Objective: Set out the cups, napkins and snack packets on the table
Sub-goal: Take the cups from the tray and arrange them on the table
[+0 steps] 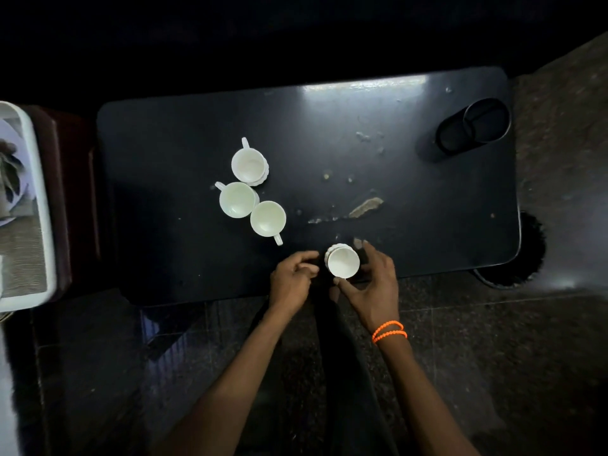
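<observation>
Three white cups stand upright near the middle of the dark table point(164, 159): a far cup point(248, 165), a middle cup point(237, 199) and a near cup point(267, 218), the last two touching. A fourth white cup point(343, 263) sits close to the table's near edge. My right hand point(371, 284) curls around its right and near side, thumb and fingers at its rim. My left hand point(292, 274) rests just left of that cup, fingers loosely bent, holding nothing. No napkins or snack packets are clearly visible on the table.
A black two-ring cup holder point(473, 128) stands at the table's far right corner. A white tray point(31, 205) with paper items rests on a dark stand to the left. Scratches and crumbs mark the table's middle. A round dark stool point(523, 255) sits at the right.
</observation>
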Motion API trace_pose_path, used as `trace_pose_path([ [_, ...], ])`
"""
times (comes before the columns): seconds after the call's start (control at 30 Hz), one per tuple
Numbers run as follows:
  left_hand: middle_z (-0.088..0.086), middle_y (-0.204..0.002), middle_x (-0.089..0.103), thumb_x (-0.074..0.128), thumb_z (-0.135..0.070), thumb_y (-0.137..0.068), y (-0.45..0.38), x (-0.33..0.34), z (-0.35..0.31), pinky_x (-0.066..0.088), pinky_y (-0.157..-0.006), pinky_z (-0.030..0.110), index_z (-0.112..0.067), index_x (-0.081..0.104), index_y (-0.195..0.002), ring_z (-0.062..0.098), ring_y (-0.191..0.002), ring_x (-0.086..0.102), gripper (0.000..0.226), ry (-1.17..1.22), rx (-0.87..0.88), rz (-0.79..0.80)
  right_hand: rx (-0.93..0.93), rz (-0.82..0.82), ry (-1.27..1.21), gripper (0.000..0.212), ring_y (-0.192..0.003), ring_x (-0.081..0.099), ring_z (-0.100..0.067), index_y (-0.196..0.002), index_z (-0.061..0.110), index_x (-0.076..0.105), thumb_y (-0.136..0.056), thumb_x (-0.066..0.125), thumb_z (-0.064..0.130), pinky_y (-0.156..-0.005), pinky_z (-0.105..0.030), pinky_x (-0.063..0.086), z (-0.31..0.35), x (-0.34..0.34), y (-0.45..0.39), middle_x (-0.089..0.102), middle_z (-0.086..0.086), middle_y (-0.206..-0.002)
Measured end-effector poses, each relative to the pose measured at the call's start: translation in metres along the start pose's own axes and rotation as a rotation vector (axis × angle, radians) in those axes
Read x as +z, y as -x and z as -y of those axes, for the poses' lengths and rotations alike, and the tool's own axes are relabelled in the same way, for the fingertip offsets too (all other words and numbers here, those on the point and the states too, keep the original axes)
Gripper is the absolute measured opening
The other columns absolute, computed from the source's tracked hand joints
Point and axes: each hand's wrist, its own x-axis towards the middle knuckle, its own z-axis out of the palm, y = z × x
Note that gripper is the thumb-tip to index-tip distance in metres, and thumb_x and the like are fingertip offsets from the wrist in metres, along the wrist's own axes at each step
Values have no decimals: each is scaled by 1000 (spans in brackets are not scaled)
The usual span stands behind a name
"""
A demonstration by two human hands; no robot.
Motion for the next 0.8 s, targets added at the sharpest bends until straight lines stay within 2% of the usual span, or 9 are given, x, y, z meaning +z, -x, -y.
trace_pose_path([
  [0.07,1,-88,78,55,2,-86,-2,-18,-1,61,-92,44,-32,75,-92,17,-88,76,40,66,-34,-126,15,-108,0,80,-100,64,-16,-144,15,54,-73,89,13,-85,0,42,15,-3,3,53,-5,-133],
  [0.13,4,-89,76,53,4,-88,-6,-34,-4,61,-93,47,-21,75,-96,18,-86,73,34,148,-59,-271,11,-159,-35,68,-99,66,-17,-142,14,55,-80,83,14,-89,-16,50,34,0,4,55,-3,-130],
  [0.2,6,-89,73,53,1,-92,-13,-44,-8,61,-94,49,-15,71,-103,20,-84,70,26,252,-58,-413,-26,-135,-76,57,-98,67,-18,-137,13,60,-84,79,15,-89,-26,54,53,10,1,59,-2,-122],
  [0.27,7,-91,71,52,-4,-96,-19,-48,-18,60,-96,50,-13,66,-107,21,-85,69,20,377,-26,-498,-83,-59,-82,50,-90,68,-17,-132,12,64,-85,79,13,-87,-24,55,72,27,-7,62,-5,-118],
  [0.37,11,-103,73,53,-15,-99,-30,-47,-31,60,-96,49,-16,64,-108,19,-84,69,14,479,34,-528,-58,124,-86,51,-84,71,-21,-134,10,62,-85,76,12,-90,-34,58,96,59,-25,61,-11,-129],
  [0.43,4,-99,73,56,-24,-96,-33,-46,-36,59,-96,51,-20,66,-104,20,-85,70,13,500,41,-523,-31,194,-70,52,-88,73,-26,-135,16,60,-84,73,13,-93,-40,57,106,76,-34,60,-11,-131],
  [0.57,8,-115,75,56,-30,-98,-34,-48,-38,58,-99,54,-22,72,-109,28,-109,72,21,580,2,-438,27,167,-115,58,-106,70,-28,-136,22,58,-80,69,13,-98,-42,55,112,97,-40,61,-6,-133],
  [0.7,7,-122,75,55,-29,-101,-28,-53,-31,63,-92,45,-21,74,-120,25,-114,71,28,647,3,-367,113,103,-227,47,-105,69,-17,-116,37,62,-71,65,22,-96,-40,57,110,103,-32,69,3,-119],
  [0.8,4,-124,73,56,-31,-102,-17,-56,-18,63,-81,36,-22,73,-121,20,-114,70,27,614,30,-395,178,111,-304,48,-107,69,-15,-117,28,66,-72,64,11,-96,-43,58,103,105,-17,72,2,-116],
])
